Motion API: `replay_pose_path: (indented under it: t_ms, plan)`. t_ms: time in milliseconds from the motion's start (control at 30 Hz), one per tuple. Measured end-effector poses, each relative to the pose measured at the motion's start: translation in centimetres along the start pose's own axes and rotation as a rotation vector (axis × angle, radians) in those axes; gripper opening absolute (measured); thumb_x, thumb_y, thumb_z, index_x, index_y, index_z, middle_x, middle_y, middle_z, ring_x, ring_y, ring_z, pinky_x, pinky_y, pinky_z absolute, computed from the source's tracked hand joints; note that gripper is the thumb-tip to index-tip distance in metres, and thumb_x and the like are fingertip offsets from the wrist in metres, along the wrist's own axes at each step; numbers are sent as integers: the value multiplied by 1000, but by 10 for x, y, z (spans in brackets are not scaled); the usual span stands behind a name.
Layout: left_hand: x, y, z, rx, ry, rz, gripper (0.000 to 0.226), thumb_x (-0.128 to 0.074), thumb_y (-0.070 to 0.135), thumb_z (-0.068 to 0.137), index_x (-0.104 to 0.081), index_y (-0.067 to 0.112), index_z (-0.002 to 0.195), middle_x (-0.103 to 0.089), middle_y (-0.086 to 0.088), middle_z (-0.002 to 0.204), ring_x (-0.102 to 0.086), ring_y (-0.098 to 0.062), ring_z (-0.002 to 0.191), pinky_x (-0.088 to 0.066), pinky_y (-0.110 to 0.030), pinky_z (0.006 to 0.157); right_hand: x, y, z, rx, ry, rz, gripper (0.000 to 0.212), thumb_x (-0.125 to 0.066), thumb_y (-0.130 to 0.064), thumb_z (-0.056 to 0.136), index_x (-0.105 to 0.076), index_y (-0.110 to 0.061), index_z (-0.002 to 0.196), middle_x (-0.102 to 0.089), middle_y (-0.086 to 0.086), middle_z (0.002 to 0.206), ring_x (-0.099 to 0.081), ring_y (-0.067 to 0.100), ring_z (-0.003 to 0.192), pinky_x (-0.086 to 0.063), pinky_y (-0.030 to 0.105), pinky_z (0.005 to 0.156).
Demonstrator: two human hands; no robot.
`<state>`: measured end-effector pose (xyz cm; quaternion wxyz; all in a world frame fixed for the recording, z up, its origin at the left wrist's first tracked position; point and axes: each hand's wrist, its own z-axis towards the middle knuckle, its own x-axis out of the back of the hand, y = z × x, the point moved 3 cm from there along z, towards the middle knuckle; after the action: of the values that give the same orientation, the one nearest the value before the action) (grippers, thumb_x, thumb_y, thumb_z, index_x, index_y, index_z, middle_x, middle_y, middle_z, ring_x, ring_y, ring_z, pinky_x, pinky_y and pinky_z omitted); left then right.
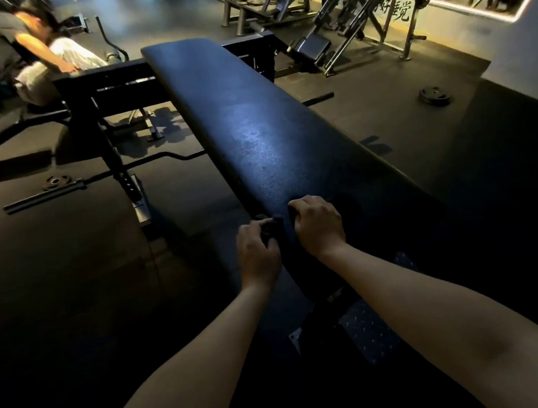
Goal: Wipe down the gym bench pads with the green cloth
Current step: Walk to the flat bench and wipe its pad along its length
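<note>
Both forearms (194, 361) reach the near end of the bench pad (252, 122), where the left hand (259, 254) pinches a dark bunched cloth (272, 229) at the pad's left edge; the right hand (319, 226) sits curled just beside it, hold unclear. The pad's length runs away up-left, so wiping likely goes forward. Dim rubber floor (71, 291), barbell (60, 189) left.

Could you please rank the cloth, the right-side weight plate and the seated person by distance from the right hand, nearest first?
1. cloth, just left of the right hand.
2. weight plate, floor, right.
3. seated person, far left.
</note>
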<state>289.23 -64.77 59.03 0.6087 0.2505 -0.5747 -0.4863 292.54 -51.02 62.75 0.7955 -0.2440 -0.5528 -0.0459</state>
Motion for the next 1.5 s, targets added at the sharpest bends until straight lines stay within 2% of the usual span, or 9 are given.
replay_pose_path:
  t_ms: [133,233,400,500,667,867,1000,1133,1500]
  plan:
    - [1,13,-36,-173,-96,55,19,-59,12,80,-67,12,97,-51,-3,94,-51,-22,93,-40,-26,85,3,4,-2,23,-47,28,30,-50,-11,87,-68,-20,110,-67,2,112,-58,27,109,-44,37,88]
    - [3,10,-35,-221,-119,99,30,-61,5,79,-67,12,107,-54,-6,106,-50,-23,103,-34,-16,94,5,13,-3,71,-117,76,32,-48,-12,90,-67,-24,114,-65,-2,121,-57,24,113,-47,35,88]
    - [-5,11,8,221,37,69,42,-51,2,87,-60,9,127,-50,-20,132,-46,-36,122,-29,-29,107,5,24,-9,86,-51,144,22,-52,-14,94,-69,-17,107,-57,4,107,-52,27,105,-50,37,79]
    - [-14,18,4,259,36,63,33,-50,17,90,-61,5,120,-52,-21,121,-49,-37,116,-33,-34,104,6,25,-8,82,-46,174,20,-52,-14,93,-69,-15,103,-58,4,102,-52,26,103,-50,37,77]
    - [-14,30,-40,76,85,127,38,-39,39,83,-62,10,92,-50,-7,95,-52,-27,93,-43,-36,85,6,25,-10,95,-74,194,20,-51,-12,91,-68,-13,102,-56,7,101,-51,28,102,-51,41,78]
    - [-12,36,-61,-37,80,137,33,-44,35,84,-62,10,92,-48,-2,94,-50,-18,86,-42,-31,79,8,29,-14,135,-94,228,22,-50,-9,90,-68,-12,103,-55,8,101,-50,29,103,-51,43,82]
    - [-2,32,-28,228,161,22,23,-51,11,96,-61,9,117,-50,-10,114,-52,-23,101,-44,-32,91,9,31,-12,149,-103,258,24,-50,-9,89,-69,-11,104,-59,8,102,-50,28,106,-50,41,84]
    - [-16,26,-9,431,89,-102,32,-48,12,99,-52,15,130,-47,-14,131,-52,-30,116,-45,-48,105,8,30,-10,157,-84,248,23,-52,-10,88,-70,-12,103,-59,7,103,-50,28,106,-48,37,83]
    - [-28,52,-94,340,289,90,8,-50,20,98,-52,13,95,-50,-1,96,-48,-19,83,-31,-30,73,15,41,-19,302,-151,208,31,-48,-6,88,-69,-14,110,-62,7,107,-51,29,107,-45,36,81]
